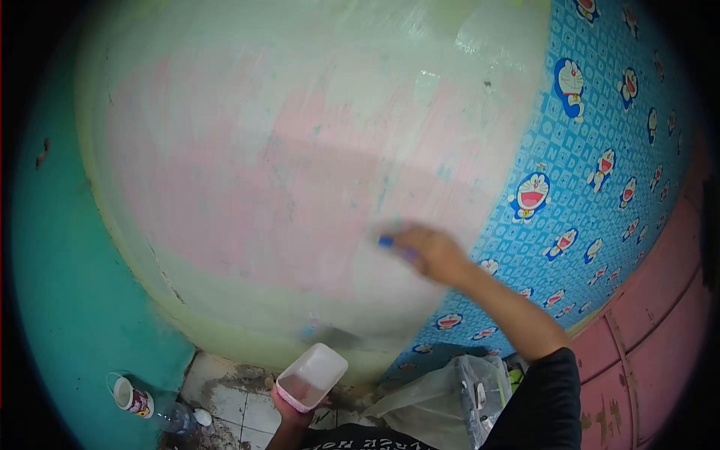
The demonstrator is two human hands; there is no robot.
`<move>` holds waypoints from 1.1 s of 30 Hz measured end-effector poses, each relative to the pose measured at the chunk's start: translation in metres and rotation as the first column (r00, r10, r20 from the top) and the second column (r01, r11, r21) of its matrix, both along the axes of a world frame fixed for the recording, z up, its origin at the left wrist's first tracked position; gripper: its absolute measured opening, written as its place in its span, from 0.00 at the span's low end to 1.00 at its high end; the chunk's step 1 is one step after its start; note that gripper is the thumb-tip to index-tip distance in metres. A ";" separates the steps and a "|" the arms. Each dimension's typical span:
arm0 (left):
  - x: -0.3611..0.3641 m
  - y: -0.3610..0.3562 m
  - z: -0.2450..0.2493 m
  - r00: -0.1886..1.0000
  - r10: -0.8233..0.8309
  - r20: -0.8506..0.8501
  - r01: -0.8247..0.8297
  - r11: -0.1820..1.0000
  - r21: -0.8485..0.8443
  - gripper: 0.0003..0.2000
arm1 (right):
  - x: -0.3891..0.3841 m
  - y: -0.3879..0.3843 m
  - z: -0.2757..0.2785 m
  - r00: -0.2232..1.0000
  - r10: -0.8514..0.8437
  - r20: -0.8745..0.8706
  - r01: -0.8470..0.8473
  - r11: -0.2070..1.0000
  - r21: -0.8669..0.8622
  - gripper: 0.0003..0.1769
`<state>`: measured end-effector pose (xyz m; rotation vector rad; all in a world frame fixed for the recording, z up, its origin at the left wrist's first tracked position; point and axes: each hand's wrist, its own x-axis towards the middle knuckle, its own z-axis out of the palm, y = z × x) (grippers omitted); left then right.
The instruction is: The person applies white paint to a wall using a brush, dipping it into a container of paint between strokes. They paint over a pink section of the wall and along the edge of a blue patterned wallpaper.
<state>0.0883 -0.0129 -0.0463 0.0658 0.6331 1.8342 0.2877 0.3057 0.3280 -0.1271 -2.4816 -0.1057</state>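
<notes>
At lower left, a small white bucket [133,397] is standing beside a clear plastic bottle [177,418]. At bottom centre, the left hand [291,409] is curling around a rectangular plastic tub [313,375], open side up. Right of centre, the blurred right hand [427,251] is closing around a blue-handled tool [387,241] before the pink-and-white wall [300,180]; cartoon-cat wallpaper [555,240] is covering the right side.

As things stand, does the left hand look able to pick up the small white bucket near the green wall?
Probably not as it is: the left hand is holding the plastic container, and a clear bottle stands on its side of the bucket. With the hand freed, it seems possible.
</notes>
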 end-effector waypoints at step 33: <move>0.019 0.010 0.005 0.937 0.125 -0.325 -0.135 0.991 -0.008 0.39 | 0.033 0.021 0.354 0.817 -0.011 -0.576 0.260 0.899 0.352 0.12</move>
